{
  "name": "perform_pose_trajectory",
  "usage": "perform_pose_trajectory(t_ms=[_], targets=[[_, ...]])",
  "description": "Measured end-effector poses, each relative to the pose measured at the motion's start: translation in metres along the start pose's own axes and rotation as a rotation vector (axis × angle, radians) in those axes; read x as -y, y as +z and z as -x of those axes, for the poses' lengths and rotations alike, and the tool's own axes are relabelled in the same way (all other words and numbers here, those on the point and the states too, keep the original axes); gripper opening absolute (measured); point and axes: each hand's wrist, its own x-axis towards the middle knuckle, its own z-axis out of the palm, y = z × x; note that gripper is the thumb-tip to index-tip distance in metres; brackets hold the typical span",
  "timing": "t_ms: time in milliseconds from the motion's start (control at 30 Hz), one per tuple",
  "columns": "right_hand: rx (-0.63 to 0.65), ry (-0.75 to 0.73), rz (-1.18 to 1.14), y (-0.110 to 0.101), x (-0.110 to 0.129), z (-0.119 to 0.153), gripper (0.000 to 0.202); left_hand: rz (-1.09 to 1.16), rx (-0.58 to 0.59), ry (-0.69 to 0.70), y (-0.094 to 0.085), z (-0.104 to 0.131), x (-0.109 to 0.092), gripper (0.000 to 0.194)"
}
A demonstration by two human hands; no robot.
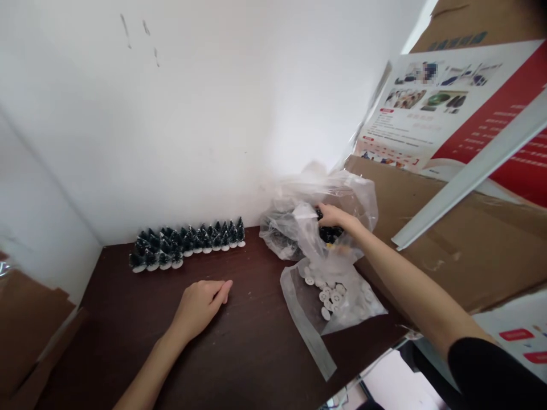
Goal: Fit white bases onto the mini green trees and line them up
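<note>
While the right hand reaches into a clear bag, the left hand lies curled over the table

Where the wall meets the table at the left of the frame, small toy trees stand packed together in rows, dark green, with round white bases showing along the front; the group is deeper at its left end. Below them, left of the lower middle, the left hand has its fingers folded in and pressed together, the thumb against the index finger. Right of centre, the right hand is at the opening of the crumpled clear bag, over dark items inside it. Its fingers are bent and something dark shows at their tips, but whether they pinch it I cannot tell. Just below, a flat plastic bag holds white discs, its pale edge strip slanting toward the bottom of the frame. At the right, a cardboard box bears a red and white poster, with a white bar slanting across. Another box sits at lower left. A black sleeve fills the lower right corner.
</note>
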Motion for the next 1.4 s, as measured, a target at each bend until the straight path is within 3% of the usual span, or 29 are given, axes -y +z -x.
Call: perform_pose_trajectory(t_ms=[100,333,567,867,1100,1300,1400], targets=[[0.068,0.069,0.016,0.012,0.006,0.001,0.088,0.008,0.008,-0.005,-0.001,-0.001,0.0,0.054],[-0.008,0.145,0.043,0.029,0.028,0.009,0.066,0.008,0.006,-0.025,-0.002,-0.001,-0.001,0.053],[-0.002,0.17,0.022,0.039,0.023,0.005,0.058,0.014,0.003,-0.027,0.0,0.0,0.002,0.055],[-0.163,0.138,-0.043,0.048,0.016,0.013,0.038,0.014,0.003,-0.013,-0.001,-0.001,0.003,0.055],[-0.349,0.047,-0.157,0.026,0.006,0.018,0.033,0.031,-0.001,-0.001,-0.001,-0.001,0.004,0.056],[-0.573,-0.04,-0.297,-0.02,0.001,0.029,0.03,0.038,-0.018,-0.008,-0.001,-0.002,0.004,0.055],[-0.725,-0.188,-0.587,-0.045,0.005,0.04,0.021,0.039,-0.022,-0.01,0.0,-0.002,0.004,0.055]])
